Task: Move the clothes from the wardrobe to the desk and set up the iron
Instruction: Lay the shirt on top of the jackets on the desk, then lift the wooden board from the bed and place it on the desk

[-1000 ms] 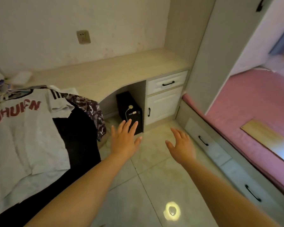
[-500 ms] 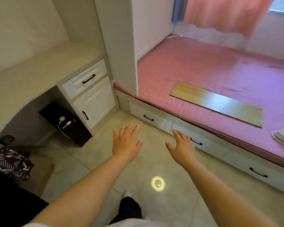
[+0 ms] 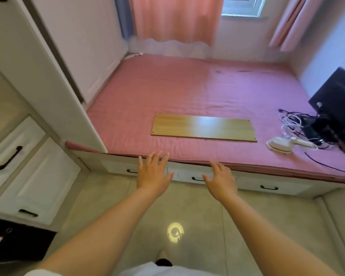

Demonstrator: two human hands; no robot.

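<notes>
Lying on the pink bed [image 3: 187, 92] near its right front corner is the white iron [image 3: 281, 144], just beside a tangle of cables [image 3: 299, 121] and a black monitor [image 3: 337, 100]; a wooden board [image 3: 203, 127] is resting near the middle. Drawers [image 3: 187, 174] under the bed are sitting closed. Both hands are reaching forward over the floor: the left hand [image 3: 153, 174] and right hand [image 3: 221, 181] are each showing a loose, spread grip, holding nothing.
</notes>
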